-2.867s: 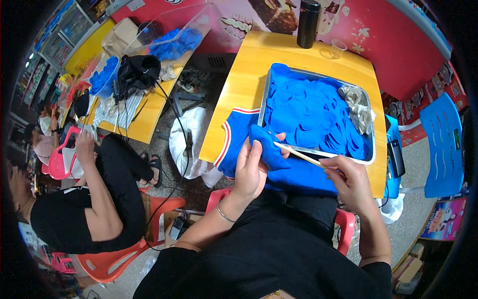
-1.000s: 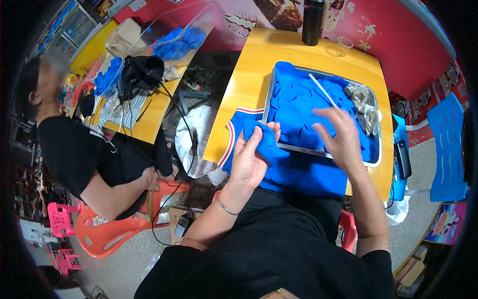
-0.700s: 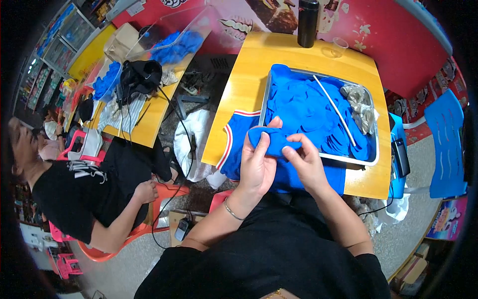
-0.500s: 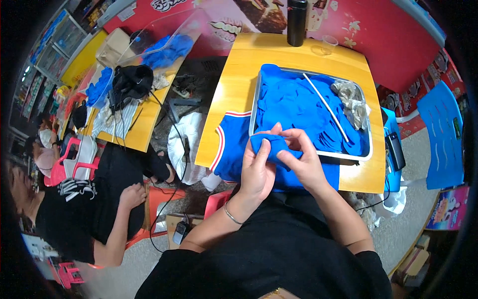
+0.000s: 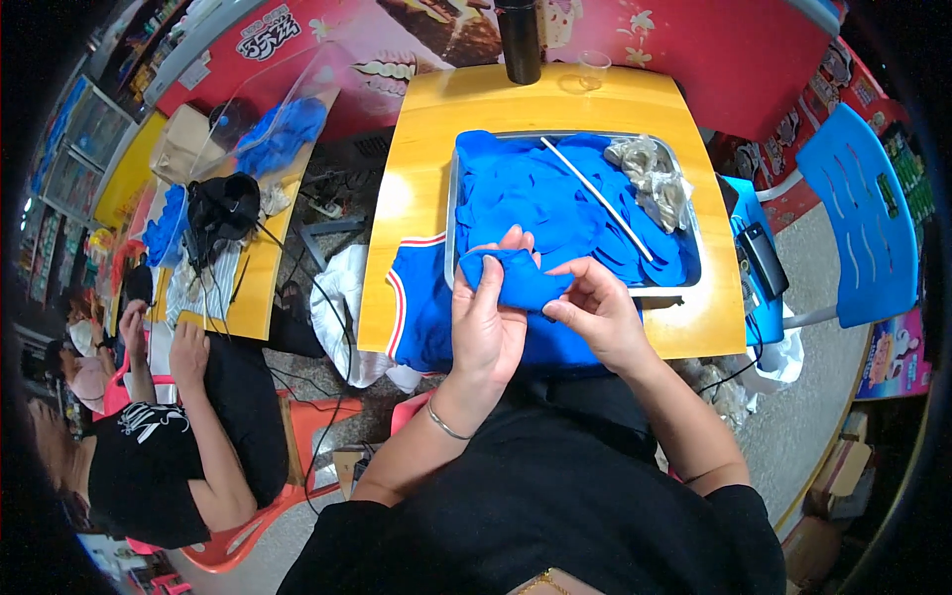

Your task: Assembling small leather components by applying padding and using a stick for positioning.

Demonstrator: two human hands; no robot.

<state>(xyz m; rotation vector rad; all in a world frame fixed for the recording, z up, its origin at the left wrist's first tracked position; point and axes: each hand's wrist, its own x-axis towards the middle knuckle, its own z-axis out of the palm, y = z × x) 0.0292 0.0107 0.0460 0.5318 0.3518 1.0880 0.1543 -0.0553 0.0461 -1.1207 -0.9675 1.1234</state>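
Note:
Between my hands, above the near edge of a metal tray (image 5: 698, 260), is a small blue fabric piece (image 5: 526, 282). My left hand (image 5: 488, 322) cups it from the left, thumb pressed on top. At its right corner my right hand (image 5: 595, 315) pinches the cloth between thumb and fingers. Many similar flat blue fabric pieces (image 5: 526, 198) fill the tray. A white stick (image 5: 595, 196) lies slantwise over them, and a crumpled greyish bundle (image 5: 650, 178) sits in the far right corner. Under my hands a blue garment (image 5: 421, 307) with red-white trim lies on the table.
The yellow table (image 5: 416, 149) carries a black bottle (image 5: 520, 45) and a clear cup (image 5: 593, 69) at the back. A blue chair (image 5: 861, 218) stands right. To the left, a person in black (image 5: 159, 466) sits by another table (image 5: 260, 288) holding blue cloth. Black cables (image 5: 342, 337) hang between.
The fabric piece is spread wider, and my right hand has shifted to its right corner. My view has turned slightly right. The person at left has raised their hands toward their table.

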